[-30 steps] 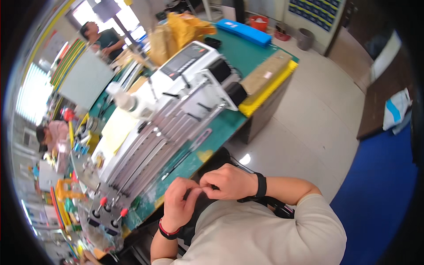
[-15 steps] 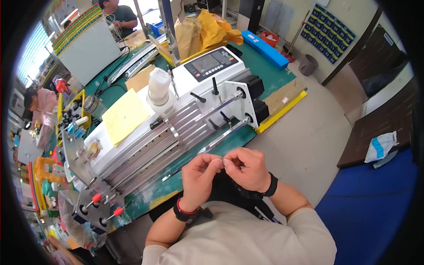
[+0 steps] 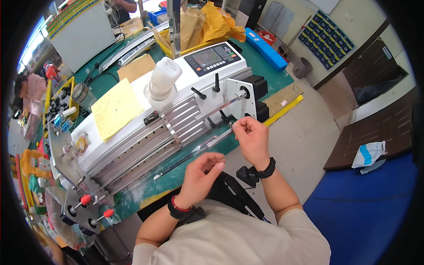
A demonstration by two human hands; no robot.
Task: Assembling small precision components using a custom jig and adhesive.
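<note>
My right hand (image 3: 252, 140) is at the near right end of a white and metal benchtop machine (image 3: 176, 132), beside a shiny metal rod (image 3: 218, 139). Its thumb and fingers are pinched together; whatever they hold is too small to make out. Lower and to the left, my left hand (image 3: 202, 177) hovers in front of the machine, thumb and index finger apart, holding nothing that I can see. Black clamping levers (image 3: 217, 83) stand on the machine's right end plate (image 3: 238, 99). A white plastic bottle (image 3: 164, 77) rests upside down on its top.
A yellow paper sheet (image 3: 115, 110) lies on the machine, left of its control panel (image 3: 212, 59). Red-tipped handles (image 3: 85, 199) stick out at the left end. Behind are a glass jar (image 3: 82, 95), yellow bags (image 3: 218, 24) and a long blue box (image 3: 265, 48). People sit beyond.
My hands, previously together at the fingertips, have parted. The right one has moved up to the machine's right end; the left has opened slightly and stayed low. The view has shifted a little.
</note>
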